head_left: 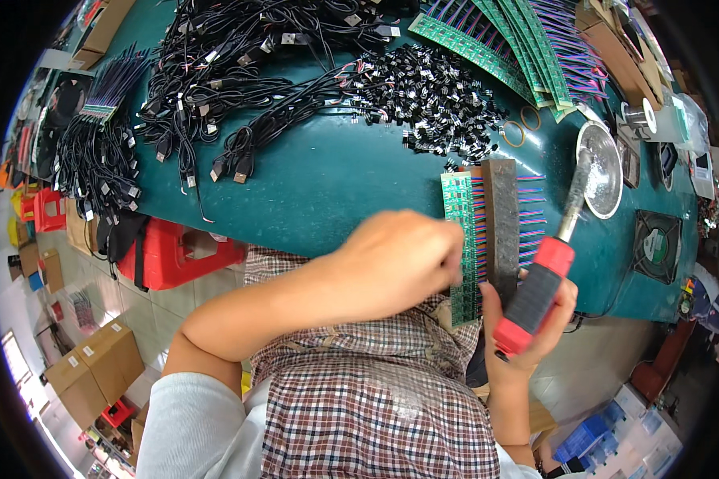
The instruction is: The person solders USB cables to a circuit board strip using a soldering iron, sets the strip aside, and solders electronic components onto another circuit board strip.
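My right hand [563, 307] is wrapped round the red and black handle of a soldering iron [539, 291]. The iron's metal shaft points up and away, its end over a round metal bowl [607, 180]. My left hand [415, 251], blurred, is closed with fingers curled down at the left edge of a green circuit board strip [459, 239]; whatever they pinch is hidden. Rows of coloured wires [531, 211] run rightward from the strip. Across them lies a dark grey metal bar [501, 219], with the right thumb near its close end.
Small black connectors [431, 96] are heaped beyond my hands. Black USB cables [240, 72] cover the far left of the table. More green boards [511, 48] with wires lie at the far right, near two rubber bands [514, 133], a solder spool [639, 117] and a fan [657, 246].
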The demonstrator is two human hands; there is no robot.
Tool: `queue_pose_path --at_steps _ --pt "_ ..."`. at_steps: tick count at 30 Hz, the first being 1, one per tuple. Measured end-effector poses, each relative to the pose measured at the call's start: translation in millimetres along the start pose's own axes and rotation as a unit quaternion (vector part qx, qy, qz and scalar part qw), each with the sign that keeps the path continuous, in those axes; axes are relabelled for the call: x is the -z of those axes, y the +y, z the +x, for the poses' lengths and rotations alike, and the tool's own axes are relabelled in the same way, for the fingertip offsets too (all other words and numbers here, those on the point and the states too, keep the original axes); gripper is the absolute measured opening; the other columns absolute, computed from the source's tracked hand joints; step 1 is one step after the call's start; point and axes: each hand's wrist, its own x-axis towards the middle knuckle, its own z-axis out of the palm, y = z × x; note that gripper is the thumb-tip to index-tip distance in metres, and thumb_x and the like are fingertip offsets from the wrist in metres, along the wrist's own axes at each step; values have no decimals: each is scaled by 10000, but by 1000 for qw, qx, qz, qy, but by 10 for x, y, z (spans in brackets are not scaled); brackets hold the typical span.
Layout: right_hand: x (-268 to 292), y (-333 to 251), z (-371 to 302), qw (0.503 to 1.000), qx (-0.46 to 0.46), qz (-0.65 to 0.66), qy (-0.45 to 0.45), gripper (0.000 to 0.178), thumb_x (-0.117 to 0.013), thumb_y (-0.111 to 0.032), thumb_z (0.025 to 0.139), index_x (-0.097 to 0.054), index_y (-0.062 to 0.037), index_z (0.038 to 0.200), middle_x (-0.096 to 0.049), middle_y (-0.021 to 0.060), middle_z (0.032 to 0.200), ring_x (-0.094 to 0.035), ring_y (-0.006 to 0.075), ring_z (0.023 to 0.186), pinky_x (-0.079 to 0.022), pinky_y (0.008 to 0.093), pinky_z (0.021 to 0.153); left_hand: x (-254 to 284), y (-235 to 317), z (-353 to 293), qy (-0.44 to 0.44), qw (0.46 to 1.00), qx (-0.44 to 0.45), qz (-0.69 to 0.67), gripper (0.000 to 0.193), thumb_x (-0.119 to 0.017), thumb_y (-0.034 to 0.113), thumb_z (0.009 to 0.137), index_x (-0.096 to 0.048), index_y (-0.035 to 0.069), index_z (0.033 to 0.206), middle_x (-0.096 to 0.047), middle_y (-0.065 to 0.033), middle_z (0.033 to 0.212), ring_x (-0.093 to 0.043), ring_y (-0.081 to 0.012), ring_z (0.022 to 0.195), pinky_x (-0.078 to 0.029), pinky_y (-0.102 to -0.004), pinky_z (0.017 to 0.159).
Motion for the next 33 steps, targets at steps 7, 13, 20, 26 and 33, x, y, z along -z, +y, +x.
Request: queue_pose_path --at_steps 7,13,20,26,33 --pt "296 7 -150 974 -196 109 30 666 -872 39 811 -457 -38 1326 -618 114 1107 -611 167 929 -520 293 806 355 -380 201 323 925 -45 195 120 -803 49 847 -735 52 946 -692 -55 872 -693 -174 725 -553 -326 660" --pt "440 -68 -74 976 -194 97 26 369 -725 89 929 -533 -30 1221 -576 85 1145 -576 158 942 -506 304 818 411 -407 250 313 913 -49 256 124 -799 64 860 -730 61 963 -677 -48 889 -689 -185 755 -552 -325 691" --pt "607 -14 -59 979 -145 137 46 512 -710 168 894 -524 -2 1339 -622 106 1055 -615 151 929 -534 306 804 420 -406 281 291 914 -53 278 108 -750 87 934 -687 30 1000 -654 -79 889 -685 -210 795 -552 -352 728" --pt "1524 265 290 983 -74 98 135 409 -694 118 925 -570 39 1307 -639 147 1088 -567 115 700 -445 234 590 442 -270 212 291 940 -11 179 89 -720 52 982 -695 -10 1040 -734 -70 908 -723 -132 784 -573 -264 706" --pt "1481 -32 390 980 -152 15 131 488 -545 -10 987 -391 115 1432 -493 221 1271 -508 143 785 -433 254 801 293 -294 82 313 948 25 -54 74 -766 28 945 -734 -19 994 -752 -56 882 -735 -94 783 -603 -245 704"
